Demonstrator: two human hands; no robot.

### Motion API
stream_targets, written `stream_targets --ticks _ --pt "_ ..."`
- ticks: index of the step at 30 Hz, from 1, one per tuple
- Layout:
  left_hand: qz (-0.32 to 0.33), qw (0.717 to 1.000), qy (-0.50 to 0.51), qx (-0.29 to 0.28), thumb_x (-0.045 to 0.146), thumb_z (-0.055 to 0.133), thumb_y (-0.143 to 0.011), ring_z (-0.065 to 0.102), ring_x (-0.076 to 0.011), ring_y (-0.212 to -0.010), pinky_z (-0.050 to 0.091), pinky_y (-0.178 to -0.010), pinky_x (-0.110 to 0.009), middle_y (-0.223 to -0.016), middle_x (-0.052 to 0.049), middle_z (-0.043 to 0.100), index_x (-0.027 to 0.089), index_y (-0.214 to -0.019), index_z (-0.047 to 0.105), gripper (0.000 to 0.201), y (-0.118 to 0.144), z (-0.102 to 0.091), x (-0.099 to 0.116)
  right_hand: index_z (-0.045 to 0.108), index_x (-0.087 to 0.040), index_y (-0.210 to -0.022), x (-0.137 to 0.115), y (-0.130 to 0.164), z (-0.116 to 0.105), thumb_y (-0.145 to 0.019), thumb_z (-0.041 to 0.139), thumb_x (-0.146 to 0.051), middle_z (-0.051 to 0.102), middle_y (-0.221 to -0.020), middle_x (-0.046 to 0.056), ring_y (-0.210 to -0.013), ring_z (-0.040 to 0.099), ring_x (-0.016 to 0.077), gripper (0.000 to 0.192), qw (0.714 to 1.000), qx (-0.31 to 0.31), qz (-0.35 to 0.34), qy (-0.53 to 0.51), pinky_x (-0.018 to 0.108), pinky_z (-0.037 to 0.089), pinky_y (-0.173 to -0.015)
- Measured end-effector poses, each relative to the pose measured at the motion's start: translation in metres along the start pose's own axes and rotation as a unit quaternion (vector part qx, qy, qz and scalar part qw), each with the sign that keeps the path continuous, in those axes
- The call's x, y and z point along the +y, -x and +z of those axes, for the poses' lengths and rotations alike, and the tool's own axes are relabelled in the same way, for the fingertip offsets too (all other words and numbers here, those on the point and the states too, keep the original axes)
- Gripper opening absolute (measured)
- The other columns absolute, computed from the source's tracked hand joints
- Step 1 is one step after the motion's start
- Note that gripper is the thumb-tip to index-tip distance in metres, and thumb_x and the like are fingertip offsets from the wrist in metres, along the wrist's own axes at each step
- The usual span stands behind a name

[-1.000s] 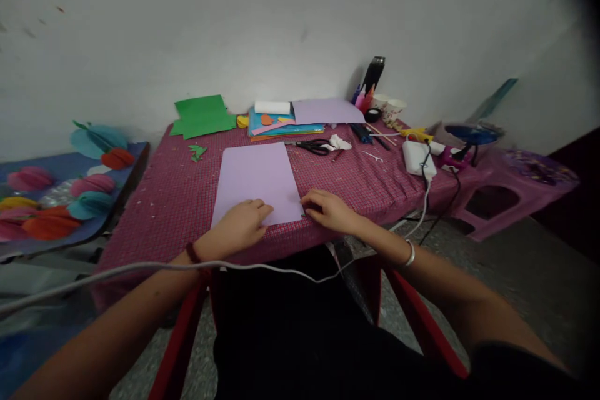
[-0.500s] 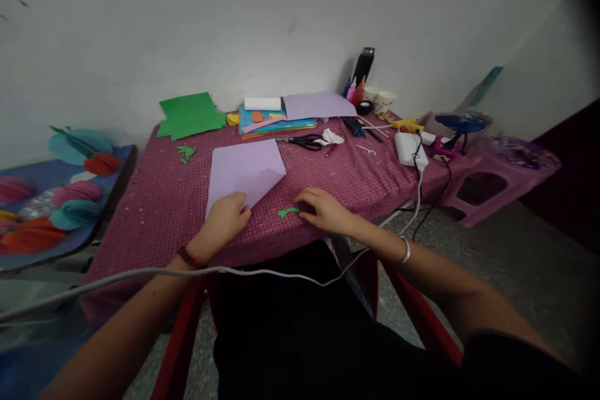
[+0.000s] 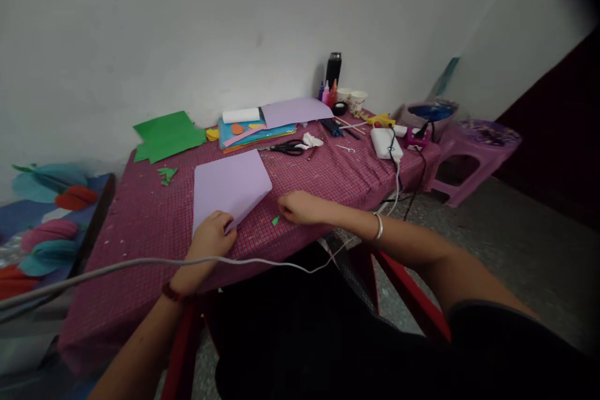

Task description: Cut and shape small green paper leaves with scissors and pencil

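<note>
My left hand (image 3: 212, 239) pinches the near edge of a lavender paper sheet (image 3: 229, 184), whose right side lifts off the table. To its right, my right hand (image 3: 300, 207) is closed with the fingers curled down at the tabletop. What those fingers hold, if anything, is hidden. A small green paper scrap (image 3: 275, 220) lies just left of and below them. Further back on the left is a little heap of green paper scraps (image 3: 167, 175).
Black-handled scissors (image 3: 288, 147) lie behind the sheet, near crumpled tissue (image 3: 311, 140). Green sheets (image 3: 169, 135) and a stack of coloured paper (image 3: 281, 130) sit along the wall. A white cable (image 3: 262, 261) crosses before me. A white adapter box (image 3: 385, 143) stands right.
My right hand has curled further closed, and less of the green scrap shows beside it. My left hand keeps its grip on the lavender sheet. The view has turned somewhat right.
</note>
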State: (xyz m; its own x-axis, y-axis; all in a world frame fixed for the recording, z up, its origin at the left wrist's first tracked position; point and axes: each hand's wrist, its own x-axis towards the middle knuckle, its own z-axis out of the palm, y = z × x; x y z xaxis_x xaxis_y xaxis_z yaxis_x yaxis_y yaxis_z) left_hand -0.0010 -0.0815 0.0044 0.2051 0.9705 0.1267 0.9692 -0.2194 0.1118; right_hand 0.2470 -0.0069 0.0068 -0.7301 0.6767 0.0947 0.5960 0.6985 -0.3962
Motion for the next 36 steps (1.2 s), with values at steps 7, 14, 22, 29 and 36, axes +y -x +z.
stream_targets --ticks 7,14,22,29,36 --pt "0.02 0.999 -0.034 0.011 0.018 0.043 -0.081 0.057 -0.0212 -0.081 0.045 -0.075 -0.032 -0.084 -0.008 0.059 0.017 -0.077 0.057 0.015 0.0 0.004 0.004 0.052 -0.016 -0.066 0.075 0.002 -0.038 -0.074 0.051 -0.01 0.057 -0.064 0.0 -0.06 0.051 0.0117 0.01 0.975 0.123 0.13 -0.133 0.022 0.036 -0.057" --pt "0.072 0.995 -0.058 0.023 0.013 0.041 -0.086 0.056 -0.0265 -0.092 0.043 -0.081 -0.039 -0.091 -0.013 0.061 0.016 -0.086 0.059 0.019 -0.017 -0.006 0.06 0.05 -0.018 -0.073 0.075 -0.022 -0.043 -0.068 0.043 -0.005 0.051 -0.051 -0.005 -0.044 0.046 0.0088 0.015 0.926 0.189 0.167 -0.282 0.02 0.036 -0.045" --pt "0.179 0.982 0.038 -0.041 0.047 0.045 -0.091 0.059 -0.0241 -0.093 0.044 -0.083 -0.037 -0.097 -0.011 0.065 0.015 -0.101 0.06 0.036 -0.034 -0.011 0.076 0.052 -0.016 -0.067 0.043 -0.096 -0.041 -0.07 0.042 -0.005 0.05 -0.05 -0.004 -0.041 0.042 0.0062 0.015 0.891 0.205 0.167 -0.369 0.017 0.034 -0.041" --pt "0.126 0.989 0.062 -0.043 0.038 0.047 -0.091 0.054 -0.0254 -0.108 0.041 -0.094 -0.04 -0.116 -0.013 0.061 0.014 -0.114 0.058 0.034 -0.043 -0.005 -0.009 0.052 -0.015 -0.063 0.012 -0.186 -0.019 -0.078 0.05 -0.008 0.054 -0.053 -0.002 -0.042 0.049 0.0064 0.016 0.896 0.158 0.154 -0.386 0.017 0.037 -0.04" --pt "0.107 0.992 0.061 -0.009 0.036 0.056 -0.086 0.046 -0.0269 -0.118 0.037 -0.103 -0.041 -0.13 -0.009 0.055 0.019 -0.122 0.055 0.04 -0.051 0.03 -0.031 0.051 -0.016 -0.055 0.001 -0.279 -0.009 -0.074 0.055 -0.004 0.051 -0.043 -0.004 -0.036 0.046 0.0074 0.023 0.92 0.15 0.115 -0.343 0.018 0.033 -0.037"
